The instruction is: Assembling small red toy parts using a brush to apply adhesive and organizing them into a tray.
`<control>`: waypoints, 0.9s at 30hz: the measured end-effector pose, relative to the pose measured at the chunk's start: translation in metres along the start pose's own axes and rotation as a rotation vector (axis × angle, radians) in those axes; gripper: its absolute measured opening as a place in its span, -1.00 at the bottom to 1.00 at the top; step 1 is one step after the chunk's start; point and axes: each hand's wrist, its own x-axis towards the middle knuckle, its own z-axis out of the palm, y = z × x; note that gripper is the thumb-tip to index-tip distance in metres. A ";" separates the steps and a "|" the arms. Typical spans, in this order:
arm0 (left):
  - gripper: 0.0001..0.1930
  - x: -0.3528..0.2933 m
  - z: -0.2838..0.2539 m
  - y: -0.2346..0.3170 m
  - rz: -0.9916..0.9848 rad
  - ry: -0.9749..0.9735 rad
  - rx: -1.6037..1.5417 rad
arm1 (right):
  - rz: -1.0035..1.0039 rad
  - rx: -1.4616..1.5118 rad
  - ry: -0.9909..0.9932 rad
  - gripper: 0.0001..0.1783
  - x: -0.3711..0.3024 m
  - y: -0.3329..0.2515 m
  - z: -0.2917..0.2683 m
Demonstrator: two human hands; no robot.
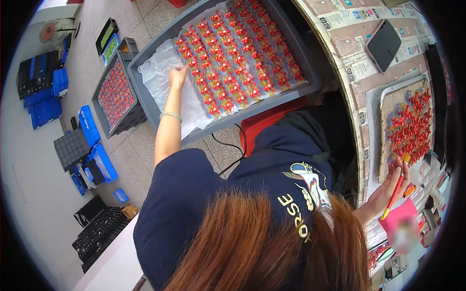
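My left hand (178, 77) reaches into a large grey tray (145, 102), its fingers closed at the end of the nearest row of small red figures (228, 63). What they pinch, if anything, is too small to make out. The figures stand in tight rows, with clear and amber parts below the red, on white paper (158, 70). On the right, my right hand (392, 183) grips a slim red-handled brush (392, 198) with a yellow end. It is beside a shallow board (383, 140) crowded with similar red figures (412, 123).
A dark phone (384, 46) lies on the paper-covered table (335, 29). A pink card (400, 220) is below my right hand. On the left stands another grey crate (138, 114) of red figures. Blue bins (104, 162) and black crates (99, 233) line the floor.
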 end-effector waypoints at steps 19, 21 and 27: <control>-0.77 -0.104 -0.006 -0.016 -0.175 -0.721 -0.063 | -0.051 -0.054 0.164 -0.77 0.011 0.024 -0.037; -0.61 -0.102 -0.028 0.009 -0.156 -0.607 0.292 | -0.024 -0.059 0.214 -0.73 0.020 0.020 -0.036; -0.66 -0.131 -0.059 0.196 0.486 -0.446 -0.148 | -0.084 -0.392 -0.023 -0.83 0.035 0.012 -0.022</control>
